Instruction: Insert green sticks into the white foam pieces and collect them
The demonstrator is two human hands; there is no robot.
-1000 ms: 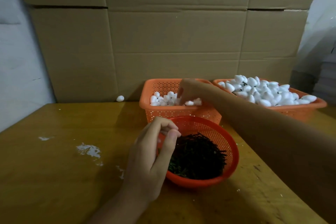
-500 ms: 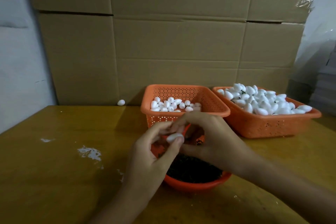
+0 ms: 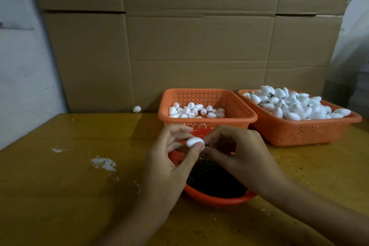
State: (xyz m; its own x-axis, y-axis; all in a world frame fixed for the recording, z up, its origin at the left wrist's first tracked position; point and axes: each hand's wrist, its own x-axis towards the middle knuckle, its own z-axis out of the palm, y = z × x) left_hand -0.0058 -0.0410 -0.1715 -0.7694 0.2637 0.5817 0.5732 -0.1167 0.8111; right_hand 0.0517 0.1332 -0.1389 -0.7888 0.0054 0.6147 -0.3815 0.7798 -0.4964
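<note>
Now, yellow worktop, cardboard boxes behind; left hand pinches foam piece, right hand, back from basket, pinches green stick.

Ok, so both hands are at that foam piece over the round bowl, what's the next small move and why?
Probably push the green stick into the foam piece: the left hand pinches that piece, and the right hand pinches the stick right against its end.
</note>
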